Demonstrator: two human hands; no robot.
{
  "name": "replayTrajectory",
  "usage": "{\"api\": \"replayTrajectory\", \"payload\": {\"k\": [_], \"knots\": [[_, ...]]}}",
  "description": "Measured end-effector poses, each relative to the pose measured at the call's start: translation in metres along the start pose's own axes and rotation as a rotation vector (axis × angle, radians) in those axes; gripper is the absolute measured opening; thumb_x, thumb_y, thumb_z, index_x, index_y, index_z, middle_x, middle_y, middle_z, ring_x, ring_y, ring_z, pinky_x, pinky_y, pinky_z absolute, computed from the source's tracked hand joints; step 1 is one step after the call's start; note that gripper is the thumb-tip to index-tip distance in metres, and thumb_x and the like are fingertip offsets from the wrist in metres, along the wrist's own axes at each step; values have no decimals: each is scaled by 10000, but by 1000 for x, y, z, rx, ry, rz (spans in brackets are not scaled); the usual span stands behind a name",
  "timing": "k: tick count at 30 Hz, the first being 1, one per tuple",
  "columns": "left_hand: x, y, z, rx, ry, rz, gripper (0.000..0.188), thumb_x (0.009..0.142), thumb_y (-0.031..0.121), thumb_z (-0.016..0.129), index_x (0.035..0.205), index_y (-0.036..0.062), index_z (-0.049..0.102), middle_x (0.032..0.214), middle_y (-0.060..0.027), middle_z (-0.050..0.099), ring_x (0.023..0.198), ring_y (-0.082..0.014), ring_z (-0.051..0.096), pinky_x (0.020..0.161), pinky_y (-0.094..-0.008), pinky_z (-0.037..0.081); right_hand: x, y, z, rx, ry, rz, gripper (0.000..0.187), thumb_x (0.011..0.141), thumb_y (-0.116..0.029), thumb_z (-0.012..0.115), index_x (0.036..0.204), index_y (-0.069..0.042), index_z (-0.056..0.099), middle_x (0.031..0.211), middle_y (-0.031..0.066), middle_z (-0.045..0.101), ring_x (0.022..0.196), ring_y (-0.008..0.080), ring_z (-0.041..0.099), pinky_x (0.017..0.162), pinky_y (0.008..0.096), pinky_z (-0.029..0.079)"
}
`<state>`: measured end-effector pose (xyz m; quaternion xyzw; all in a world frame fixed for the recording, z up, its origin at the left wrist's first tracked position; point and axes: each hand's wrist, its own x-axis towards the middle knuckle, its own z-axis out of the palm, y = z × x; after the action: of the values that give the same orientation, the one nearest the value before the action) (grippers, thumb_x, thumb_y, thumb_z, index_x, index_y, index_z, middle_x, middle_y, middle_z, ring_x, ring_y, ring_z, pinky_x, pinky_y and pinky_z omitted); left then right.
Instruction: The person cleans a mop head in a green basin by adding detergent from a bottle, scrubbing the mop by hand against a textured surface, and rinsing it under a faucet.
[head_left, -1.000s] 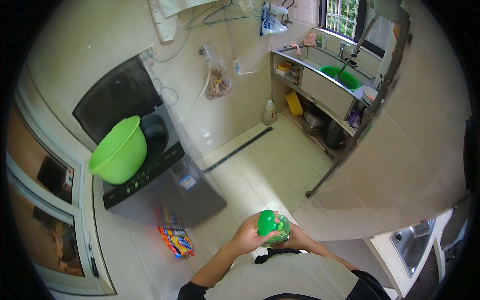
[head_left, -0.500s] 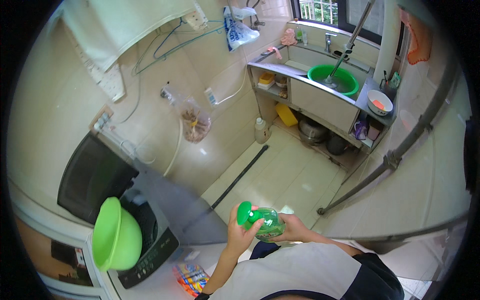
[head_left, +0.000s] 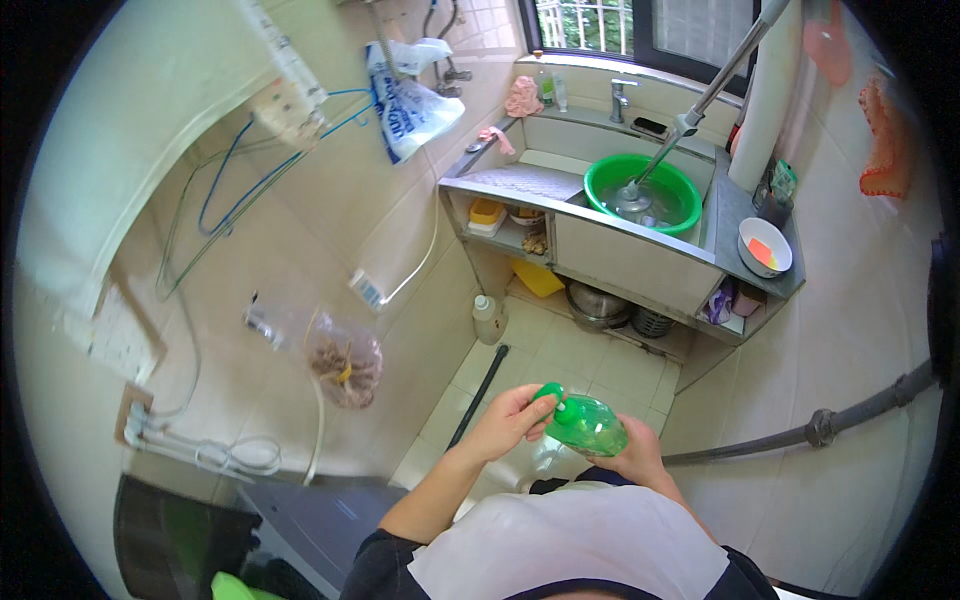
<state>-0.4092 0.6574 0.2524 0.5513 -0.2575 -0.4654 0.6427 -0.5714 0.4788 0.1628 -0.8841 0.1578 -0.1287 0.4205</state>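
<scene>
In front of my body, my right hand (head_left: 640,456) is wrapped round the body of a clear green plastic bottle (head_left: 592,428). Green liquid shows through its wall, and the bottle lies tilted with its top toward my left. The fingers of my left hand (head_left: 508,424) are closed on its green top (head_left: 552,396). Farther off, a green basin (head_left: 690,222) of water sits in the sink (head_left: 565,135). A long metal pole (head_left: 715,85) slants into it, its round silver head in the water.
A black-lidded washing machine (head_left: 165,535) stands at the lower left, with a light-green tub beside it. A black pipe (head_left: 480,395) lies on the floor near a pale jug (head_left: 489,318). Another pipe (head_left: 770,444) crosses at right. A white bowl (head_left: 765,247) rests on the counter.
The view has shifted toward the sink, so the sink looks nearer and the washing machine slips low. My left fingers have moved over the bottle's top; my right hand keeps its hold.
</scene>
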Motion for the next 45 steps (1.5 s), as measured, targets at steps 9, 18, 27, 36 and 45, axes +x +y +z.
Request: {"api": "replayTrajectory", "payload": {"k": [9, 18, 27, 36, 45], "knots": [[137, 81, -65, -28, -136, -33, 274, 953, 193, 455, 1116, -8, 546, 670, 36, 435, 543, -45, 335, 483, -199, 286, 155, 22, -1, 260, -55, 8, 599, 524, -281, 833, 1026, -53, 599, 925, 142, 634, 837, 305, 614, 744, 362, 482], [235, 173, -100, -186, 164, 450, 377, 959, 288, 429, 1152, -32, 474, 712, -5, 447, 529, -46, 350, 467, -181, 304, 360, -6, -61, 13, 114, -345, 659, 505, -335, 821, 1043, -44, 574, 995, 142, 621, 900, 308, 598, 761, 391, 486], [372, 222, -172, -340, 116, 579, 217, 973, 235, 400, 1011, 38, 482, 747, -54, 475, 528, -68, 357, 475, -200, 303, 517, 4, -75, -50, 229, -280, 628, 523, -331, 809, 1037, -57, 576, 935, 133, 627, 864, 303, 605, 734, 387, 494], [553, 265, -221, -381, -98, 483, 188, 954, 222, 446, 978, 43, 496, 763, -74, 533, 579, -91, 408, 512, -228, 328, 658, 54, -98, 15, 275, -106, 534, 518, -255, 827, 944, -44, 585, 889, 142, 631, 821, 309, 614, 729, 369, 490], [736, 323, -247, -300, -77, 320, 178, 954, 191, 441, 948, 13, 456, 797, -111, 568, 610, -123, 501, 548, -247, 445, 815, 110, -157, -57, 403, 17, 565, 479, -249, 843, 937, -36, 591, 914, 129, 639, 836, 268, 618, 764, 339, 489]]}}
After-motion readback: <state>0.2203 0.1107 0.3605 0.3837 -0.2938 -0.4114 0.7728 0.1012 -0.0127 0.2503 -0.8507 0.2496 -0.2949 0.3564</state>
